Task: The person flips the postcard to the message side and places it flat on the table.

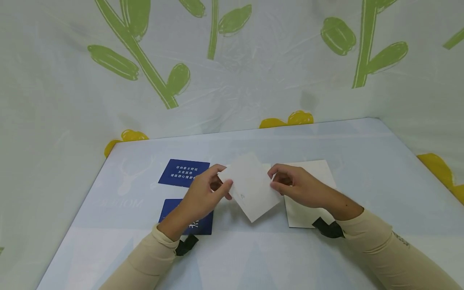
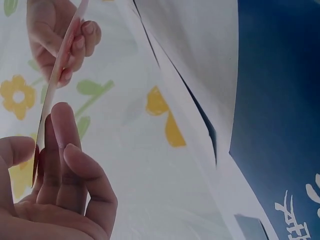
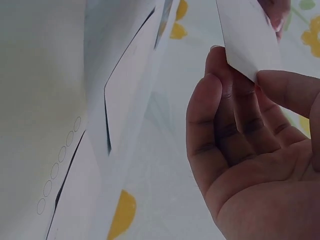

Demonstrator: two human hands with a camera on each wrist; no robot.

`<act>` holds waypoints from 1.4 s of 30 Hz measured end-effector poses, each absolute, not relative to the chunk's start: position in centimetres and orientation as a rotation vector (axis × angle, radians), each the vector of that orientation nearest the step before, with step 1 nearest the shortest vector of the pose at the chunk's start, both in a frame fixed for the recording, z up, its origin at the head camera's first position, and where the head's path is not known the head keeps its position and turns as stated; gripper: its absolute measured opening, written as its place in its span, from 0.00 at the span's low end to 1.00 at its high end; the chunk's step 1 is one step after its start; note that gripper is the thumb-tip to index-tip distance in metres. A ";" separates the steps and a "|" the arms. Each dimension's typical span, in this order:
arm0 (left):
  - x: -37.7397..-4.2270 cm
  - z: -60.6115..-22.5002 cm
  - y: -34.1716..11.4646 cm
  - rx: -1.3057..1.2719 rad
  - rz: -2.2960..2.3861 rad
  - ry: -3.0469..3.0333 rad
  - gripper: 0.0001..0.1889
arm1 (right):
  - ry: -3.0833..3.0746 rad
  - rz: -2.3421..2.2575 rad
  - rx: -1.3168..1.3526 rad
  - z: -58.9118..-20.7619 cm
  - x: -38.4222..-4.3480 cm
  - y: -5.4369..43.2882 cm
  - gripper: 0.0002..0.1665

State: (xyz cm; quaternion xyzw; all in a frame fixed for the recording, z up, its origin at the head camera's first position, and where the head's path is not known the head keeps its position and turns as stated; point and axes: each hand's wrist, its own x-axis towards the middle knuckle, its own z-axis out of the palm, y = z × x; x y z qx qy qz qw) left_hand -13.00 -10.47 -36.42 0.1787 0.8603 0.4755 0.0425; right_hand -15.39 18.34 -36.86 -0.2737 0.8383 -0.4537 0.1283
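A plain white card (image 1: 250, 187) is held up above the table, tilted with one corner pointing down. My left hand (image 1: 204, 193) pinches its left corner between thumb and fingers. At the opposite side, my right hand (image 1: 301, 183) grips the card's right edge with thumb and index finger. The left wrist view shows the card (image 2: 56, 75) nearly edge-on between both hands. Below and left of the held card lie two dark blue cards with white characters, an upper one (image 1: 181, 171) and a lower one (image 1: 204, 223), each partly hidden by my left hand.
Cream paper pieces (image 1: 299, 215) lie at the right, partly under my right hand and forearm; the right wrist view shows a row of small printed circles on the paper (image 3: 35, 100). The pale table (image 1: 253, 259) ends at a patterned curtain (image 1: 275, 80) behind.
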 end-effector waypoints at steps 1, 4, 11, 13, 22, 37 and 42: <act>-13.0 -36.4 -10.5 0.549 1.466 2.641 0.17 | 2.439 -1.314 -0.803 -36.9 -15.4 18.4 0.08; -13.0 -36.3 -10.5 0.576 1.499 2.653 0.16 | 2.450 -1.293 -0.823 -37.0 -15.4 18.4 0.09; -13.0 -36.4 -10.5 0.585 1.548 2.644 0.14 | 2.479 -1.242 -0.859 -37.1 -15.5 18.4 0.08; -13.0 -36.4 -10.5 0.575 1.558 2.635 0.14 | 2.482 -1.234 -0.865 -37.1 -15.5 18.4 0.08; -12.9 -36.5 -10.3 0.549 1.561 2.634 0.13 | 2.495 -1.198 -0.868 -36.9 -15.4 18.3 0.09; -12.9 -36.5 -10.3 0.724 1.458 2.614 0.29 | 2.538 -1.153 -0.890 -37.0 -15.3 18.4 0.12; -12.8 -36.5 -10.3 0.779 1.386 2.625 0.33 | 2.540 -1.160 -0.881 -37.0 -15.3 18.3 0.13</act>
